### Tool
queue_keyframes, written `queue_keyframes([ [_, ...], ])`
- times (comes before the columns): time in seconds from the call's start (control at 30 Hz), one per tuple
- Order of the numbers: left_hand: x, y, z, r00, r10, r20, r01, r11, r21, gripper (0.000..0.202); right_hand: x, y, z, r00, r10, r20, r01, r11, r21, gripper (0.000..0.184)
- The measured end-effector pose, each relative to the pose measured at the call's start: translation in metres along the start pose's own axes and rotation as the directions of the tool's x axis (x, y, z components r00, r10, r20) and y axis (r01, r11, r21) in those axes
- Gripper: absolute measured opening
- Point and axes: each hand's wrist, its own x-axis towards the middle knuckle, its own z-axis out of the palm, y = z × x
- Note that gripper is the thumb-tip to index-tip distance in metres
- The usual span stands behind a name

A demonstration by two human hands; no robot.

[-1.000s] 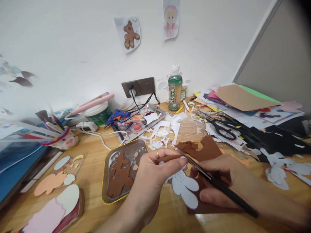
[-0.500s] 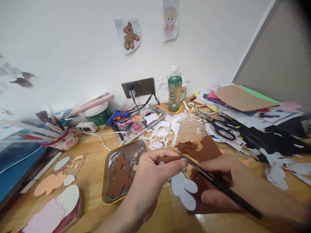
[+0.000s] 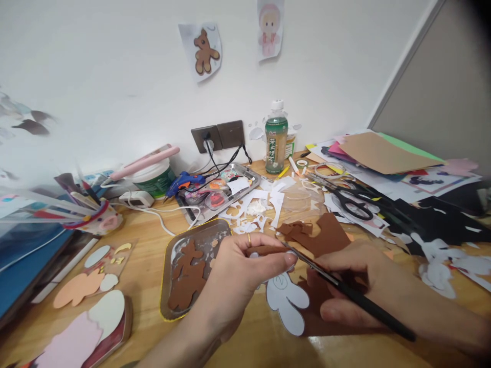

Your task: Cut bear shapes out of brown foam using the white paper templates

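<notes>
My left hand, with a ring on one finger, pinches a white paper cutout with rounded lobes, laid over a piece of brown foam. My right hand is closed around a long black tool, probably scissors, whose thin tip meets the cutout's top edge by my left thumb. Both hands hover just above the wooden table.
A metal tray with brown foam bear parts lies left of my hands. Behind them are brown foam scraps, white paper offcuts, black scissors, a green bottle, a glue gun and stacked coloured sheets.
The white cutout and brown foam have turned slightly and shifted a little left and down in my hands. The hands stay in almost the same place.
</notes>
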Motion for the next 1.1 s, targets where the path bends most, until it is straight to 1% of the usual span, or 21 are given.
queue_keyframes([
  [0.17, -0.001, 0.002, -0.001, 1.000, 0.005, 0.003, -0.005, 0.999, 0.045, 0.011, -0.001, 0.000, -0.002, 0.998, -0.041, -0.039, 0.038, 0.998, -0.056, 0.024],
  [0.23, 0.000, 0.003, -0.002, 1.000, 0.003, 0.018, -0.004, 0.999, 0.032, 0.011, -0.001, 0.000, -0.002, 0.996, -0.052, -0.069, 0.046, 0.996, -0.078, 0.023],
  [0.33, 0.001, 0.004, -0.004, 0.999, 0.011, 0.051, -0.010, 1.000, -0.013, 0.014, 0.001, -0.001, -0.002, 0.992, -0.058, -0.114, 0.042, 0.990, -0.137, 0.027],
  [0.4, 0.002, 0.004, -0.004, 0.998, 0.007, 0.055, -0.005, 1.000, -0.030, 0.015, 0.002, -0.003, -0.002, 0.992, -0.042, -0.116, 0.025, 0.990, -0.141, 0.029],
  [0.53, 0.003, 0.004, -0.004, 0.998, -0.012, 0.059, 0.016, 0.998, -0.064, 0.018, 0.003, -0.008, -0.004, 0.997, 0.007, -0.076, -0.011, 0.998, -0.055, 0.031],
  [0.63, 0.004, 0.005, -0.003, 0.998, -0.018, 0.063, 0.024, 0.995, -0.092, 0.019, 0.000, -0.008, -0.005, 0.999, -0.009, -0.035, 0.008, 0.999, -0.040, 0.029],
  [0.73, 0.005, 0.006, -0.002, 0.999, -0.032, 0.029, 0.034, 0.995, -0.090, 0.015, -0.001, -0.007, -0.004, 1.000, -0.015, -0.012, 0.015, 1.000, -0.002, 0.025],
  [0.77, 0.006, 0.005, -0.001, 1.000, -0.028, 0.003, 0.028, 0.996, -0.089, 0.014, -0.001, -0.006, -0.004, 1.000, 0.001, -0.012, 0.000, 0.999, 0.045, 0.025],
  [0.83, 0.006, 0.004, -0.001, 0.998, -0.010, -0.066, 0.005, 0.997, -0.076, 0.015, 0.002, -0.004, -0.003, 0.999, 0.044, -0.015, -0.040, 0.978, 0.203, 0.029],
  [0.87, 0.006, 0.003, 0.000, 0.995, 0.006, -0.101, -0.012, 0.998, -0.058, 0.016, 0.004, -0.002, -0.003, 0.998, 0.058, -0.037, -0.045, 0.955, 0.293, 0.034],
  [0.9, 0.006, 0.002, -0.001, 0.991, 0.024, -0.130, -0.029, 0.999, -0.036, 0.017, 0.006, 0.000, -0.002, 0.995, 0.061, -0.084, -0.025, 0.927, 0.373, 0.038],
  [0.93, 0.006, 0.001, -0.001, 0.988, 0.038, -0.147, -0.040, 0.999, -0.012, 0.018, 0.008, 0.002, -0.002, 0.987, 0.051, -0.153, 0.020, 0.903, 0.430, 0.042],
  [1.0, 0.006, -0.002, -0.002, 0.987, 0.063, -0.145, -0.059, 0.998, 0.028, 0.019, 0.010, 0.005, 0.000, 0.958, 0.028, -0.287, 0.111, 0.883, 0.455, 0.047],
  [1.03, 0.006, -0.003, -0.003, 0.989, 0.075, -0.130, -0.070, 0.997, 0.041, 0.019, 0.010, 0.005, 0.001, 0.951, 0.027, -0.307, 0.119, 0.887, 0.446, 0.045],
  [1.07, 0.006, -0.004, -0.003, 0.990, 0.084, -0.112, -0.078, 0.996, 0.051, 0.018, 0.009, 0.004, 0.002, 0.958, 0.029, -0.284, 0.101, 0.897, 0.431, 0.042],
  [1.1, 0.006, -0.004, -0.004, 0.991, 0.092, -0.093, -0.086, 0.994, 0.062, 0.018, 0.008, 0.002, 0.004, 0.974, 0.025, -0.226, 0.070, 0.912, 0.405, 0.037],
])
